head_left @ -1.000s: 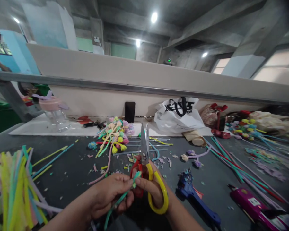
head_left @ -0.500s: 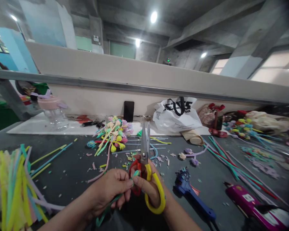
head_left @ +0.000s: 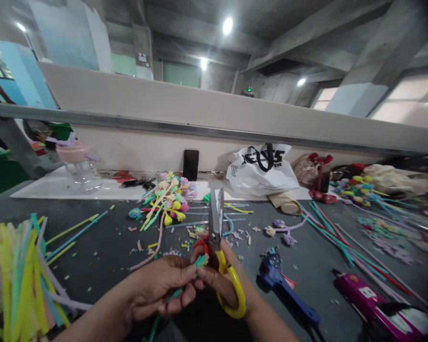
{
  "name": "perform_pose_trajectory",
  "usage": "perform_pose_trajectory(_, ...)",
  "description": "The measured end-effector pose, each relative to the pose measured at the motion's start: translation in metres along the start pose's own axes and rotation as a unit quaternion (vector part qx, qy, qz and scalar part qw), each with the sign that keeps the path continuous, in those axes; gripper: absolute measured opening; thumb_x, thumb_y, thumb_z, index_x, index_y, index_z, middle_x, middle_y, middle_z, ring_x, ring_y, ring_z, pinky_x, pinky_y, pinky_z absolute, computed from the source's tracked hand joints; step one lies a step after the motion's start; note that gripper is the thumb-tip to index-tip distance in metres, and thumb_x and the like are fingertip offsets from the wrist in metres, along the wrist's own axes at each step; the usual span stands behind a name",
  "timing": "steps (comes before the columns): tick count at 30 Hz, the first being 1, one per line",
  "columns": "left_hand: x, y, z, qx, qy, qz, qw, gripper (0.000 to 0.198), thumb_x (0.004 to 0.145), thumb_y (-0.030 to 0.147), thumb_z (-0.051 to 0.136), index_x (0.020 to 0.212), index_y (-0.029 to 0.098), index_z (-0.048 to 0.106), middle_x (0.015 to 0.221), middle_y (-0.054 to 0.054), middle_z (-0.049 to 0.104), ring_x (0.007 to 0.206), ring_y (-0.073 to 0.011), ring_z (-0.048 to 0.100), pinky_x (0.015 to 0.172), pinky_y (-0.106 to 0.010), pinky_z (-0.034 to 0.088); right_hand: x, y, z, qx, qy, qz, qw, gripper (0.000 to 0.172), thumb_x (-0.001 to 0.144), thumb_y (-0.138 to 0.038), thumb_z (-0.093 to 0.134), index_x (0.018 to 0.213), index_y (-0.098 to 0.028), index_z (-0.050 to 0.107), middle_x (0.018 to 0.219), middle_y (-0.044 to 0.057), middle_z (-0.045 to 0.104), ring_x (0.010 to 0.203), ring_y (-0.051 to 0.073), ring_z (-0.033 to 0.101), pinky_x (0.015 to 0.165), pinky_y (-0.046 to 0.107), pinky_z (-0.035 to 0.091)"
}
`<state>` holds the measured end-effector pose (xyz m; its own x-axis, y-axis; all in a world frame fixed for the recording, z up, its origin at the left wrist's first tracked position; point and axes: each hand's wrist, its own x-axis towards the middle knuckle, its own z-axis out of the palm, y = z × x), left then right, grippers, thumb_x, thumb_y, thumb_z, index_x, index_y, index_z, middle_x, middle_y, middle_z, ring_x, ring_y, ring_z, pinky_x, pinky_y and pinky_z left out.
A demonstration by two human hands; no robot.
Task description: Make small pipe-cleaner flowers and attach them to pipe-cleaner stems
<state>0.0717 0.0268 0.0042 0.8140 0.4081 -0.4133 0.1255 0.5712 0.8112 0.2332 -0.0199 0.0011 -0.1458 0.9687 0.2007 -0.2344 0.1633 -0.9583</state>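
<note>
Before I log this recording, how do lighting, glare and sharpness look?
Head view, top: the ceiling lights blow out to white; head view, right: the window washes out, while the upper corner darkens; head view, centre: the red-and-yellow-handled scissors in the right hand catch reflections on their blades; head view, bottom centre: nearly black shadow; head view, far right: the cream bag looks soft.

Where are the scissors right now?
In the head view, the scissors are just right of centre, held pointing away in the right hand, beside the green strip in the left hand.
</note>
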Motion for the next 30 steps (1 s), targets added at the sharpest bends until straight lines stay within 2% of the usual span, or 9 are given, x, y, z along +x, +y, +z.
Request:
perform_pose_trajectory(3, 0.000, 0.004, 0.008, 0.029, 0.050, 0.029, 0.998, 0.038, 0.076, 0.052, 0.053, 0.075, 0.013, 0.055, 0.049, 0.006, 0.050, 0.028, -0.0009, 0.030, 0.028, -0.014, 0.016, 0.001, 0.000, -0.002, -0.022, 0.022, -0.018, 0.999, 0.052, 0.073, -0.036, 0.066, 0.119, -0.027, 0.042, 0.091, 0.003, 0.055, 0.069, 0.013, 0.054, 0.055, 0.023, 0.042)
perform_pose_trajectory(5, -0.002, 0.010, 0.013, 0.064, 0.117, 0.073, 0.988, 0.037, 0.077, 0.052, 0.050, 0.074, 0.015, 0.052, 0.048, 0.007, 0.047, 0.029, -0.0011, 0.029, 0.030, -0.013, 0.015, 0.001, 0.000, -0.004, -0.044, 0.058, -0.042, 0.996, 0.050, 0.076, -0.041, 0.062, 0.120, -0.027, 0.041, 0.092, 0.003, 0.055, 0.074, 0.015, 0.054, 0.058, 0.024, 0.042)
perform_pose_trajectory(8, -0.006, 0.017, 0.017, 0.126, 0.230, 0.158, 0.952, 0.035, 0.079, 0.050, 0.047, 0.072, 0.016, 0.049, 0.049, 0.008, 0.045, 0.032, -0.0019, 0.031, 0.032, -0.013, 0.018, 0.002, 0.001, -0.008, -0.106, 0.097, -0.061, 0.988, 0.046, 0.081, -0.046, 0.053, 0.120, -0.027, 0.039, 0.091, 0.003, 0.054, 0.071, 0.015, 0.052, 0.060, 0.025, 0.043)
perform_pose_trajectory(12, -0.011, 0.020, 0.012, 0.176, 0.308, 0.275, 0.894, 0.036, 0.084, 0.049, 0.042, 0.073, 0.016, 0.051, 0.053, 0.006, 0.046, 0.038, -0.0036, 0.037, 0.038, -0.015, 0.027, 0.003, 0.003, -0.010, -0.240, 0.061, -0.075, 0.966, 0.046, 0.082, -0.053, 0.045, 0.120, -0.026, 0.042, 0.085, 0.002, 0.052, 0.070, 0.015, 0.050, 0.062, 0.025, 0.043)
perform_pose_trajectory(17, -0.012, 0.017, 0.004, 0.224, 0.360, 0.352, 0.835, 0.033, 0.086, 0.044, 0.042, 0.069, 0.016, 0.050, 0.058, 0.003, 0.049, 0.046, -0.0068, 0.044, 0.046, -0.017, 0.036, 0.003, -0.002, -0.003, -0.308, -0.007, -0.104, 0.946, 0.048, 0.084, -0.052, 0.039, 0.125, -0.027, 0.039, 0.090, 0.004, 0.053, 0.078, 0.018, 0.052, 0.073, 0.029, 0.045)
perform_pose_trajectory(21, -0.012, 0.015, 0.006, 0.227, 0.383, 0.363, 0.819, 0.033, 0.086, 0.043, 0.040, 0.066, 0.018, 0.048, 0.053, 0.004, 0.046, 0.046, -0.0083, 0.043, 0.047, -0.018, 0.035, 0.001, -0.003, 0.003, -0.309, -0.036, -0.106, 0.944, 0.051, 0.085, -0.051, 0.039, 0.129, -0.026, 0.035, 0.105, 0.007, 0.054, 0.093, 0.021, 0.054, 0.084, 0.033, 0.044)
perform_pose_trajectory(26, -0.011, 0.014, 0.011, 0.248, 0.394, 0.354, 0.811, 0.033, 0.085, 0.043, 0.042, 0.063, 0.018, 0.045, 0.049, 0.006, 0.041, 0.045, -0.0084, 0.041, 0.046, -0.018, 0.035, -0.003, 0.008, 0.002, -0.364, 0.003, -0.089, 0.927, 0.055, 0.081, -0.046, 0.048, 0.128, -0.023, 0.036, 0.116, 0.010, 0.053, 0.105, 0.025, 0.051, 0.088, 0.034, 0.042)
perform_pose_trajectory(30, -0.008, 0.012, 0.009, 0.249, 0.399, 0.364, 0.804, 0.031, 0.083, 0.042, 0.043, 0.065, 0.018, 0.050, 0.049, 0.006, 0.043, 0.043, -0.0087, 0.041, 0.043, -0.018, 0.035, -0.004, 0.014, 0.001, -0.369, 0.001, -0.091, 0.925, 0.052, 0.080, -0.037, 0.050, 0.128, -0.023, 0.034, 0.120, 0.009, 0.051, 0.107, 0.023, 0.051, 0.090, 0.034, 0.042)
